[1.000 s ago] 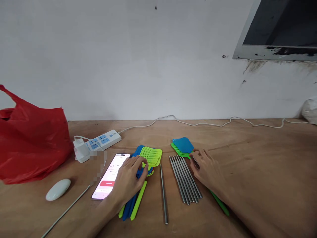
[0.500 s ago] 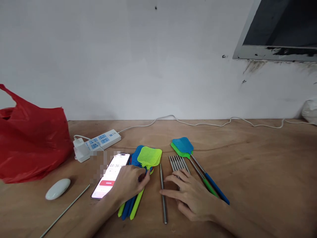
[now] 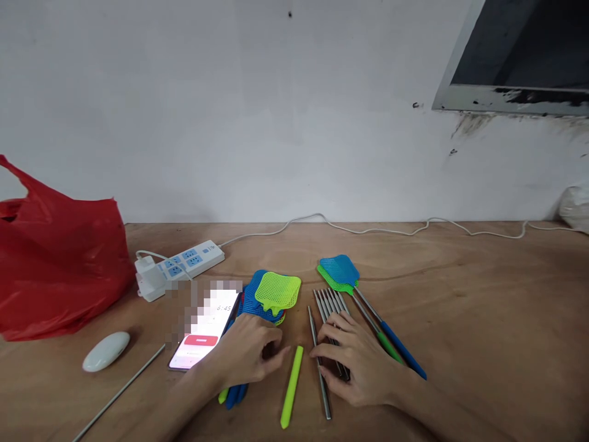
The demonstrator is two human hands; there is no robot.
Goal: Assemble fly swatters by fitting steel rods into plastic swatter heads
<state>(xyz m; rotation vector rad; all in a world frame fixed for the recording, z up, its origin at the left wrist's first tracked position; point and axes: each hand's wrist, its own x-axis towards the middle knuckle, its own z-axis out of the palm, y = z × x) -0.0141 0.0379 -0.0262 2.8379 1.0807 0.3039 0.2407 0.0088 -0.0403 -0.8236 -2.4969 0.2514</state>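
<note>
My left hand (image 3: 248, 356) lies over a pile of fly-swatter parts: a yellow-green mesh head (image 3: 277, 291) on blue heads, with blue handles (image 3: 237, 393) sticking out below my wrist. Its fingers are curled together, their tips at the top end of a loose yellow-green handle (image 3: 291, 387) lying slantwise on the table. My right hand (image 3: 356, 365) rests flat, fingers spread, on a row of metal rods (image 3: 329, 304). Its fingertips touch a single rod (image 3: 321, 368) just left of the row.
Two assembled swatters (image 3: 340, 271) lie right of the rods. A lit phone (image 3: 205, 334), a white power strip (image 3: 184, 261), a white oval object (image 3: 105, 351), a long thin rod (image 3: 119, 393) and a red plastic bag (image 3: 55, 264) sit on the left. A white cable runs along the wall.
My right hand left the assembled swatters and moved left onto the rods, shifting the single rod rightward. The yellow-green handle came out from the pile and now lies apart.
</note>
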